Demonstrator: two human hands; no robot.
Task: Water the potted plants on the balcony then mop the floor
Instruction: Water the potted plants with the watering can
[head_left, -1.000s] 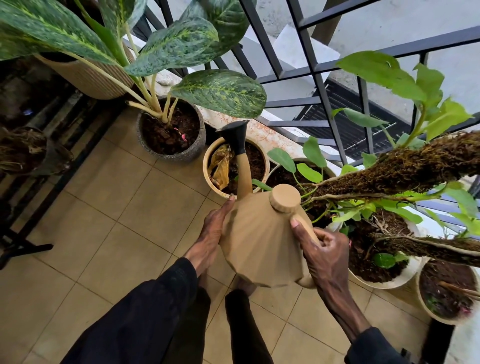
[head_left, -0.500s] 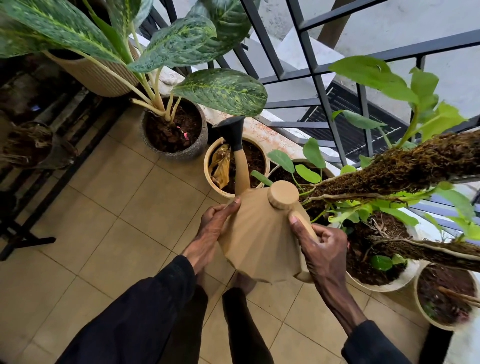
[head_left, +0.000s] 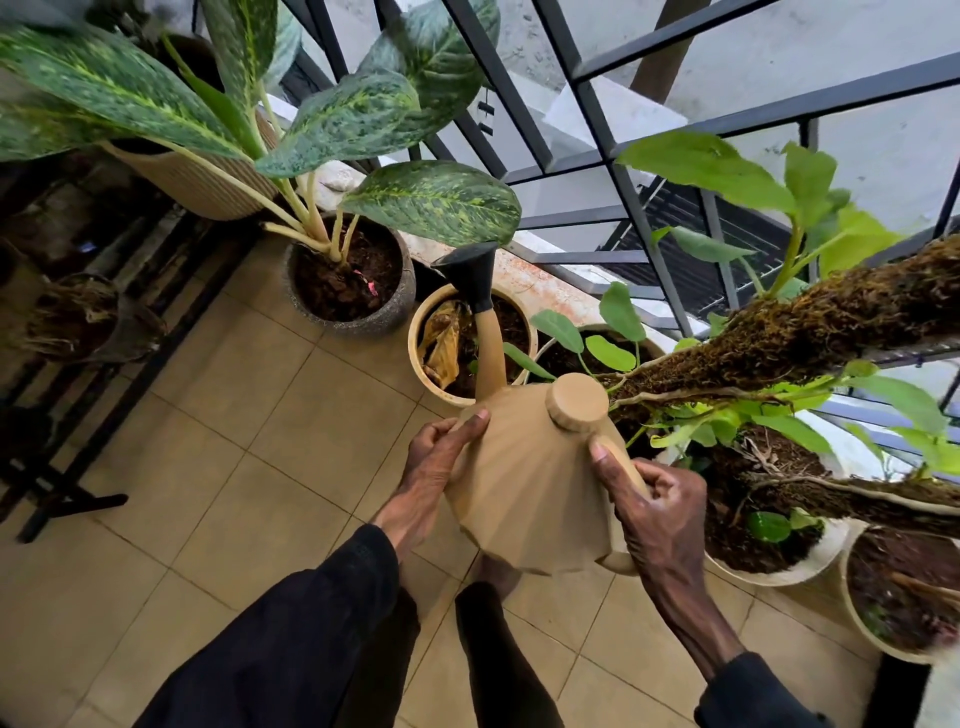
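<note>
I hold a tan ribbed watering can (head_left: 524, 483) above the floor tiles. My right hand (head_left: 649, 512) grips its handle at the back. My left hand (head_left: 434, 465) presses flat against its left side. Its spout ends in a black rose (head_left: 470, 273) that points toward a cream pot (head_left: 423, 345) holding dark soil and a withered yellow leaf. Left of that stands a grey speckled pot (head_left: 379, 319) with a big variegated-leaf plant. No water stream is visible.
A black metal railing (head_left: 613, 176) runs behind the pots. A mossy pole with light-green leaves (head_left: 789, 332) leans across from the right over two white pots (head_left: 779, 571). A woven basket planter (head_left: 208, 189) and a dark metal rack (head_left: 67, 364) stand at left. Beige floor tiles (head_left: 208, 493) lie below.
The watering can and both hands have shifted slightly up and away, the spout edging nearer the grey pot. My grip is unchanged.
</note>
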